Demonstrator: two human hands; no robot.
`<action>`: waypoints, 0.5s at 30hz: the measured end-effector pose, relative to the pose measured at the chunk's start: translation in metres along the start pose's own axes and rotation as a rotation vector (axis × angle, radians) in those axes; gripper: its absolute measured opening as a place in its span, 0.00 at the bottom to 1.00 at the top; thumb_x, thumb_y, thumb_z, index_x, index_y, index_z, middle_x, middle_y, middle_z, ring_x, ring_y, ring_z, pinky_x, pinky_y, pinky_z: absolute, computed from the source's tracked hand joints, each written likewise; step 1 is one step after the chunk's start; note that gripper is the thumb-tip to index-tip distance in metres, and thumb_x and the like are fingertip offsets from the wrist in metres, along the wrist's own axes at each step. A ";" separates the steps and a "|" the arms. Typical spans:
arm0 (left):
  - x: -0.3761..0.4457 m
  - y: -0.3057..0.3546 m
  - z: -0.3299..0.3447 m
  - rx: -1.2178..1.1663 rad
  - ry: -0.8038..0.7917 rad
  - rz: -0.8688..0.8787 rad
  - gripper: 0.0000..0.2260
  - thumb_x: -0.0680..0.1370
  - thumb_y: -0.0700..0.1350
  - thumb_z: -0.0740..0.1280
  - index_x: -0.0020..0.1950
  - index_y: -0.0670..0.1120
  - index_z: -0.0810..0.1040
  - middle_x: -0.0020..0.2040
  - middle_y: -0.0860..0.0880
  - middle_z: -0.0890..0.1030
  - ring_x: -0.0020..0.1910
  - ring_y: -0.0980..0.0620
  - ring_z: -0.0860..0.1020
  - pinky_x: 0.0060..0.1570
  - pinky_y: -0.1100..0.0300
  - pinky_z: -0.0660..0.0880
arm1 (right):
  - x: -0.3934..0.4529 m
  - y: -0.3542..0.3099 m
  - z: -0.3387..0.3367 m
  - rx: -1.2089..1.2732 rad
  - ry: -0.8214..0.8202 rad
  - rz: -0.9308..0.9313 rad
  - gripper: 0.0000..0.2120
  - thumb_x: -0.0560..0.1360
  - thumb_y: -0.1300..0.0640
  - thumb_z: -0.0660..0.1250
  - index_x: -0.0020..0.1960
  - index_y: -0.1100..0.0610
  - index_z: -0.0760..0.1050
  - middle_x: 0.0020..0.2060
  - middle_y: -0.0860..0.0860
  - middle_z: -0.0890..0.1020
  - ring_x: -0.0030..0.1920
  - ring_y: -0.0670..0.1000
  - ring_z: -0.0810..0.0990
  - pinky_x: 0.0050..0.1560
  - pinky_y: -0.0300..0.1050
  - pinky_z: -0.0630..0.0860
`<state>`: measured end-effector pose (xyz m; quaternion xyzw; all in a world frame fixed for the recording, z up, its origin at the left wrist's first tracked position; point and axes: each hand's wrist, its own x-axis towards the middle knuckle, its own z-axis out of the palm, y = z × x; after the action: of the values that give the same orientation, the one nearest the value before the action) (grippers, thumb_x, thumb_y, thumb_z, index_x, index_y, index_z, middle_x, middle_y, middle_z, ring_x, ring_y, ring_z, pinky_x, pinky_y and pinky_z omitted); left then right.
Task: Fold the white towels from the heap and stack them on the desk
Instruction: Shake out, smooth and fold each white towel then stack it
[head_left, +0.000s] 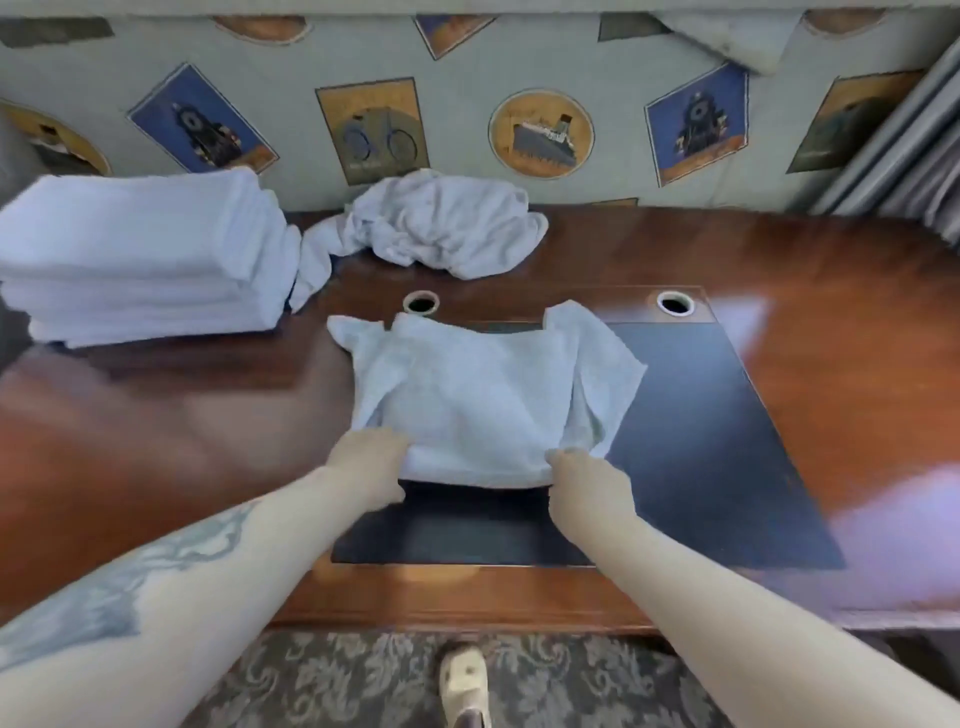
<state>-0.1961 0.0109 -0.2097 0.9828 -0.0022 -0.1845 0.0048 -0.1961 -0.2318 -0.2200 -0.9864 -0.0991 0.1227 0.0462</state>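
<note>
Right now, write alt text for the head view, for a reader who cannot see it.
Two bare hands, left hand and right hand, grip the near edge of a partly folded white towel on a wooden desk. A stack of folded towels sits at far left, beside a crumpled heap against the patterned wall.

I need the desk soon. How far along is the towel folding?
Mostly done: a tall stack of folded towels sits far left. In hand: left hand and right hand grip the near edge of a part-folded towel. Left: a small crumpled heap at the back.
</note>
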 end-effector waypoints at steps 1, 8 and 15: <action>-0.009 0.006 0.025 -0.012 -0.052 -0.010 0.18 0.74 0.48 0.68 0.63 0.48 0.73 0.60 0.49 0.75 0.59 0.46 0.74 0.47 0.59 0.69 | -0.012 -0.005 0.022 0.024 -0.036 -0.035 0.13 0.75 0.65 0.59 0.57 0.54 0.69 0.54 0.50 0.74 0.44 0.56 0.77 0.38 0.44 0.70; -0.003 0.088 0.060 -0.447 0.272 0.098 0.15 0.78 0.40 0.60 0.63 0.50 0.75 0.63 0.54 0.74 0.62 0.53 0.71 0.58 0.61 0.67 | -0.009 0.005 0.044 0.345 0.029 0.102 0.17 0.77 0.59 0.58 0.64 0.47 0.73 0.63 0.42 0.76 0.51 0.50 0.78 0.43 0.43 0.69; 0.047 0.184 0.048 -0.650 0.196 0.087 0.14 0.80 0.41 0.58 0.64 0.51 0.76 0.61 0.52 0.76 0.58 0.49 0.74 0.54 0.57 0.70 | 0.071 0.080 -0.005 0.292 -0.008 0.251 0.20 0.77 0.62 0.59 0.68 0.49 0.71 0.66 0.47 0.74 0.57 0.52 0.77 0.47 0.45 0.74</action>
<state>-0.1699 -0.1742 -0.2700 0.9420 0.0154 -0.0798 0.3257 -0.1128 -0.2958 -0.2412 -0.9733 0.0436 0.1446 0.1726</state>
